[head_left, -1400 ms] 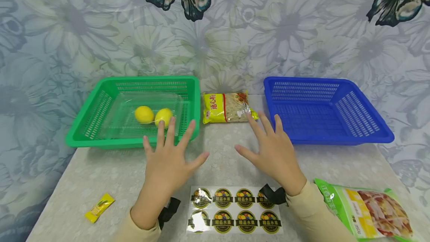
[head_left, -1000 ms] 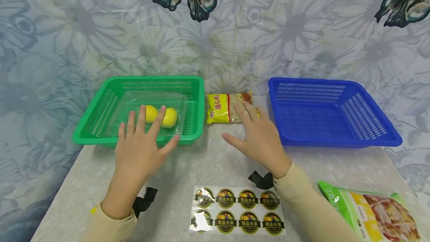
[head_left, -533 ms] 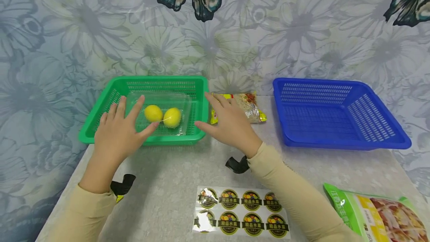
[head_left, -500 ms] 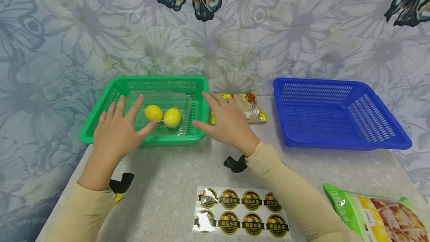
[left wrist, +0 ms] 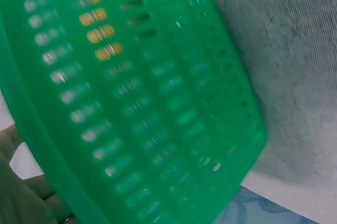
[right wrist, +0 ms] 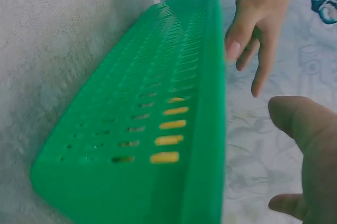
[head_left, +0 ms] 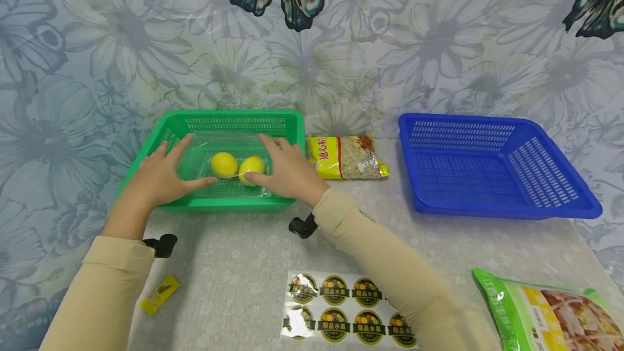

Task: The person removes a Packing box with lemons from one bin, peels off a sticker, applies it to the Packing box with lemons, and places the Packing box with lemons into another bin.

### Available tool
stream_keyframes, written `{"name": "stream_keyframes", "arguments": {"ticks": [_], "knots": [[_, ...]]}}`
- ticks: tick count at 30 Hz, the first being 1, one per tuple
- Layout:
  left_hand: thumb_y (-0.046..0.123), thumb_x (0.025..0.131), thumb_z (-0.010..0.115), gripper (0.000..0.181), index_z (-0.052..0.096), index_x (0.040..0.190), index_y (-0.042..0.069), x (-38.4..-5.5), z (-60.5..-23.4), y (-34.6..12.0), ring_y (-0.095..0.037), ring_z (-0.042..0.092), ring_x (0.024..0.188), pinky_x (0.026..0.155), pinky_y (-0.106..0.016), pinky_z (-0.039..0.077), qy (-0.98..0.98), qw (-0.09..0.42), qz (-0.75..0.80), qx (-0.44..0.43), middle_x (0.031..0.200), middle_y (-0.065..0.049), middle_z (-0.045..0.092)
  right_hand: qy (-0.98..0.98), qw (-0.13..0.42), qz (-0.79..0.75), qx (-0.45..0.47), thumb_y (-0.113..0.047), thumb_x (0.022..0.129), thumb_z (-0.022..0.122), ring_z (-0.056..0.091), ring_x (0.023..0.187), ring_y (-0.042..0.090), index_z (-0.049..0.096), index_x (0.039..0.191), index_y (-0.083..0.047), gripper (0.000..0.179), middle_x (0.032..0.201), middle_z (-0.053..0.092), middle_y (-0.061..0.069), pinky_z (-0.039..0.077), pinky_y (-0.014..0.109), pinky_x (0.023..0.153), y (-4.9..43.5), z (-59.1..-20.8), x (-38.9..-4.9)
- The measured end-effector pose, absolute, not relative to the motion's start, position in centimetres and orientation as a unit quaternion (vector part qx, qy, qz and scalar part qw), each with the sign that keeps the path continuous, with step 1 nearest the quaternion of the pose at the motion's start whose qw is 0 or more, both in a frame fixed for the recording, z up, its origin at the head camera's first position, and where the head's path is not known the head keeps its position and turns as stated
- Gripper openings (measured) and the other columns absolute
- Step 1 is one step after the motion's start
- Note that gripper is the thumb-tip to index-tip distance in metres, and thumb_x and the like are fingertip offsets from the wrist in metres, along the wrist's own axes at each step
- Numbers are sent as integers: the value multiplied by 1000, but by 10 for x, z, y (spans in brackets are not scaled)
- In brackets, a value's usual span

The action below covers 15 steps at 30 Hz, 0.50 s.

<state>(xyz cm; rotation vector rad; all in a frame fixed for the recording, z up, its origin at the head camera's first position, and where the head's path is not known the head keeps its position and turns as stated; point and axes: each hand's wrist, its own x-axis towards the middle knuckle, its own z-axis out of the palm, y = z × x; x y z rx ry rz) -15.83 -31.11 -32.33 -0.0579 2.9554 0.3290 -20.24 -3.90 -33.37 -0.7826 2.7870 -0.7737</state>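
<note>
A clear plastic container (head_left: pixel 226 142) with two lemons, one at left (head_left: pixel 224 164) and one at right (head_left: pixel 251 166), sits inside the green basket (head_left: pixel 229 205). My left hand (head_left: pixel 158 177) reaches over the basket's left side, fingers spread and thumb toward the lemons. Over the right side my right hand (head_left: pixel 290 172) has its thumb overlapping the right lemon in the head view. From the right wrist, both hands appear above the basket rim (right wrist: pixel 210 118) with nothing between their fingers. The left wrist view shows mostly the basket's slotted wall (left wrist: pixel 158 103), yellow showing through it.
A yellow bag of pasta (head_left: pixel 348 157) lies between the green basket and a blue basket (head_left: pixel 502 210). In front are a sheet of round stickers (head_left: pixel 333 307), partly under the right sleeve, a small yellow packet (head_left: pixel 161 294) and a green food bag (head_left: pixel 551 307). A patterned wall stands behind.
Both hands have moved left and forward to the green basket, the right one passing across the pasta bag. They have closed in on either side of the clear container, which stays in place.
</note>
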Motion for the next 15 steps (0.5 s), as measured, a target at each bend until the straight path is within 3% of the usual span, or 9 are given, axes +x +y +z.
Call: {"name": "stream_keyframes", "arguments": {"ticks": [6,15], "knots": [[80,69,69,134,-14,159,25,-167,-321,-320,-71,9,136,99,-83,21,984,130,120,-22,156,-42,-5,933,120,-254,-223,-70,87,58,33,144,44,14,160,-29,95,163,24,15,42,58,108,-57,-339,-211],[75,69,73,140,-22,157,21,-182,-328,-328,-62,12,141,105,-77,24,967,189,169,-14,160,-35,-3,942,139,-232,-198,-70,86,58,47,137,40,10,161,-20,102,161,23,21,46,49,107,-70,-343,-218]]}}
